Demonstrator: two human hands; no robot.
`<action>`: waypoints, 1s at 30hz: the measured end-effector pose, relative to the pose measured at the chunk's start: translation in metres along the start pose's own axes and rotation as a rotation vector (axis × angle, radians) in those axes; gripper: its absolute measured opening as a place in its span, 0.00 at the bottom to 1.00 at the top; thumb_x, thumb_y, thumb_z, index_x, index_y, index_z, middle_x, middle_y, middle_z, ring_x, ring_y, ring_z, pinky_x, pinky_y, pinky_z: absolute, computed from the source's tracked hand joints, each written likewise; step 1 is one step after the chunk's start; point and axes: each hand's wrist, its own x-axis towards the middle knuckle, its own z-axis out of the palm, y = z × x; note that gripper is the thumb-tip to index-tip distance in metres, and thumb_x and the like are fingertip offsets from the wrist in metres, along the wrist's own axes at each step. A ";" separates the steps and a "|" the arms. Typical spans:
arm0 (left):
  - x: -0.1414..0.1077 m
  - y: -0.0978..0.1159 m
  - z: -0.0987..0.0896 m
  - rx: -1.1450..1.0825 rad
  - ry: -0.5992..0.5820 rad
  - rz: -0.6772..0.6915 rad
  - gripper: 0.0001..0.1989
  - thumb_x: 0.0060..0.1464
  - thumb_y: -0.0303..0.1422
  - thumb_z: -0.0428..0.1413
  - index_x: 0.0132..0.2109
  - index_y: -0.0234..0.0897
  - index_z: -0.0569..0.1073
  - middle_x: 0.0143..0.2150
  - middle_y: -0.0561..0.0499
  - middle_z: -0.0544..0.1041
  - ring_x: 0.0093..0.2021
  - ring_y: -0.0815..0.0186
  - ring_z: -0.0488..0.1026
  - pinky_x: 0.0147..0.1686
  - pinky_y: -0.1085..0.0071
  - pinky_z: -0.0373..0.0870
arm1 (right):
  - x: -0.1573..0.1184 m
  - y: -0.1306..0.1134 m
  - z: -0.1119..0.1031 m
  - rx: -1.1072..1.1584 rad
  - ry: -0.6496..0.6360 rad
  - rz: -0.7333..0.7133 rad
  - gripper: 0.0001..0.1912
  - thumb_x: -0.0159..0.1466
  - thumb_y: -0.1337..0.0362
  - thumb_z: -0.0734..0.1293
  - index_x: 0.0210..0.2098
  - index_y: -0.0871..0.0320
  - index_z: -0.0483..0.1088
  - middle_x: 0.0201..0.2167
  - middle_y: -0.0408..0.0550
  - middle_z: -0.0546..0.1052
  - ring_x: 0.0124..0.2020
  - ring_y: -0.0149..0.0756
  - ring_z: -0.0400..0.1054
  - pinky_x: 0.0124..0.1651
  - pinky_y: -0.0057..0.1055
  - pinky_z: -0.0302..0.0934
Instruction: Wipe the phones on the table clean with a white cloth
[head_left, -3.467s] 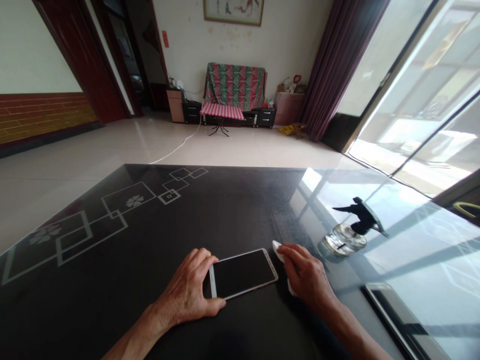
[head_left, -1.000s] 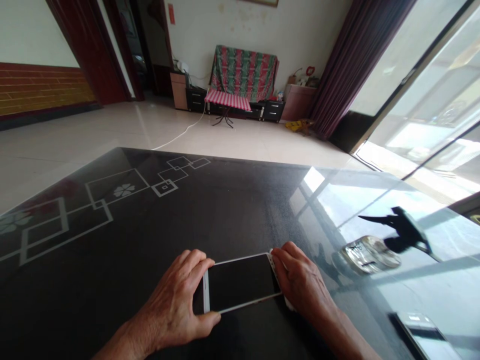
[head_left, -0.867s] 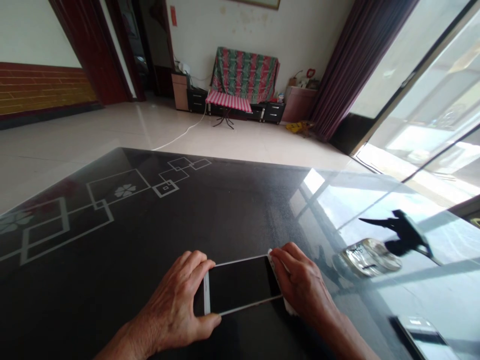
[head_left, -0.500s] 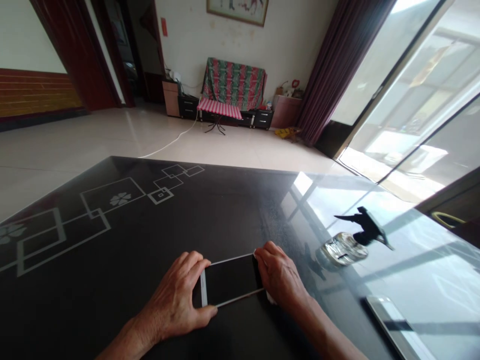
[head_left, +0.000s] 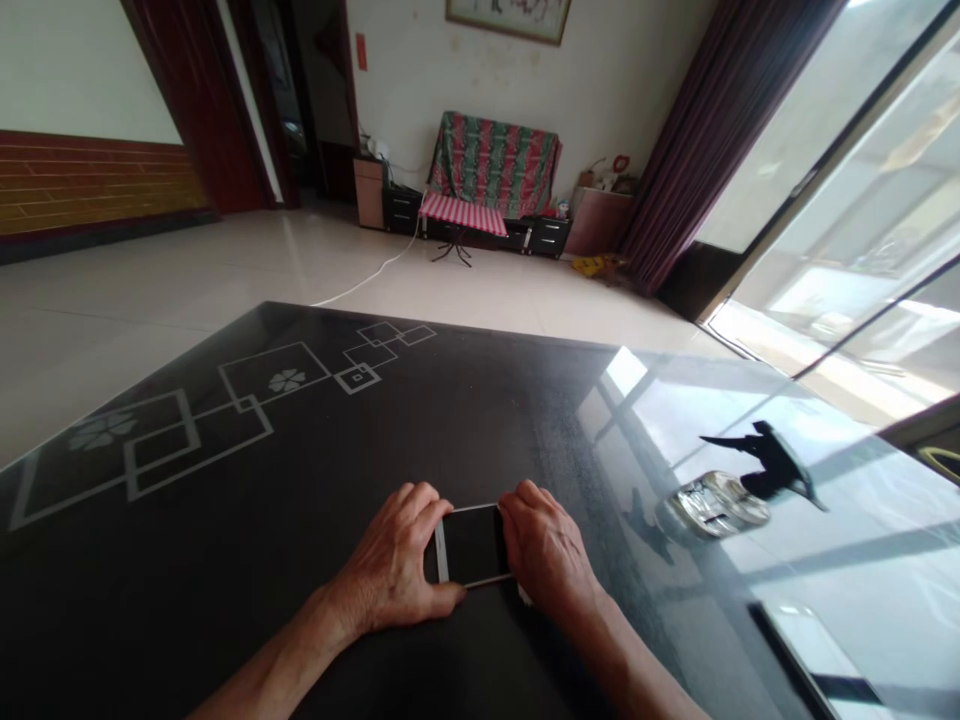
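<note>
A phone with a dark screen and pale edges [head_left: 472, 546] lies between my hands over the black table. My left hand [head_left: 405, 560] grips its left end, with the thumb at the near edge and the fingers at the far edge. My right hand [head_left: 546, 545] is closed over the right end of the phone. A bit of something white [head_left: 524, 596] shows beneath that hand, mostly hidden by it.
On the glossy black table [head_left: 420, 420], a clear spray bottle with a black trigger head [head_left: 718, 504] stands to the right. A second phone [head_left: 817, 655] lies at the near right. Beyond the table is a small stand with a striped top [head_left: 463, 213].
The view has shifted, so the room and table items sit further right. My right hand has moved closer to my left hand and covers more of the phone.
</note>
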 end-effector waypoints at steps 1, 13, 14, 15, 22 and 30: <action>0.000 0.000 0.000 -0.001 -0.004 -0.003 0.26 0.34 0.34 0.62 0.45 0.38 0.69 0.40 0.49 0.68 0.40 0.58 0.65 0.42 0.60 0.66 | 0.001 -0.004 0.001 0.004 -0.005 -0.010 0.13 0.66 0.72 0.57 0.26 0.57 0.66 0.30 0.46 0.67 0.32 0.32 0.62 0.38 0.27 0.54; 0.000 -0.001 -0.002 -0.004 -0.005 -0.001 0.28 0.34 0.35 0.63 0.47 0.38 0.68 0.41 0.48 0.67 0.41 0.57 0.65 0.44 0.59 0.67 | -0.011 0.038 -0.006 0.057 0.052 -0.032 0.14 0.68 0.67 0.56 0.30 0.56 0.70 0.29 0.45 0.67 0.32 0.32 0.62 0.36 0.27 0.54; 0.000 -0.001 -0.002 -0.004 -0.004 0.000 0.28 0.34 0.35 0.63 0.46 0.38 0.68 0.41 0.48 0.67 0.41 0.57 0.65 0.44 0.59 0.67 | -0.012 0.040 -0.006 0.055 0.059 -0.030 0.14 0.68 0.67 0.56 0.30 0.57 0.69 0.29 0.45 0.66 0.32 0.32 0.62 0.37 0.27 0.54; 0.000 -0.001 -0.002 -0.005 -0.004 0.002 0.28 0.34 0.35 0.63 0.46 0.38 0.69 0.41 0.48 0.67 0.41 0.57 0.65 0.43 0.59 0.67 | -0.012 0.040 -0.005 0.049 0.062 -0.025 0.14 0.68 0.67 0.56 0.30 0.57 0.69 0.29 0.45 0.66 0.32 0.32 0.62 0.37 0.27 0.54; 0.000 -0.001 -0.002 0.001 -0.008 0.001 0.28 0.33 0.36 0.64 0.46 0.39 0.68 0.41 0.49 0.67 0.41 0.57 0.65 0.43 0.59 0.67 | -0.003 0.021 -0.003 0.042 0.015 -0.019 0.14 0.67 0.70 0.55 0.27 0.57 0.66 0.30 0.46 0.66 0.32 0.32 0.62 0.38 0.27 0.54; 0.001 -0.003 0.001 0.002 -0.004 -0.005 0.29 0.31 0.35 0.64 0.45 0.38 0.69 0.41 0.49 0.68 0.40 0.58 0.65 0.42 0.60 0.67 | 0.008 -0.012 0.003 0.094 -0.033 -0.068 0.13 0.66 0.72 0.57 0.27 0.57 0.66 0.30 0.45 0.67 0.32 0.32 0.62 0.38 0.27 0.53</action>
